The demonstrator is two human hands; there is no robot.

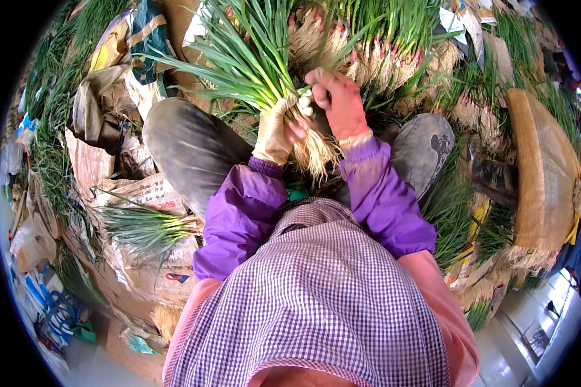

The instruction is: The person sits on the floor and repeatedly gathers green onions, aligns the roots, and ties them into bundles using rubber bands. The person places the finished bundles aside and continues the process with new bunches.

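A bunch of spring onions [255, 74] is held in front of me, its green leaves fanning up and to the left. Around its lower stems my left hand [274, 132], in a cream glove, is closed. Pale roots [316, 153] hang below that grip. My right hand [342, 106], in a reddish glove, is at the right side of the bunch beside the small white bulbs [305, 102]. Its fingers are curled in close to the stems; what they pinch, if anything, is hidden.
More spring onions [394, 55] with long roots lie ahead. A smaller bunch [152, 226] rests on sacking [152, 264] at my left. To the right stands a tan padded block [542, 171], with a dark boot [494, 174] beside it. Loose greens are scattered at far left.
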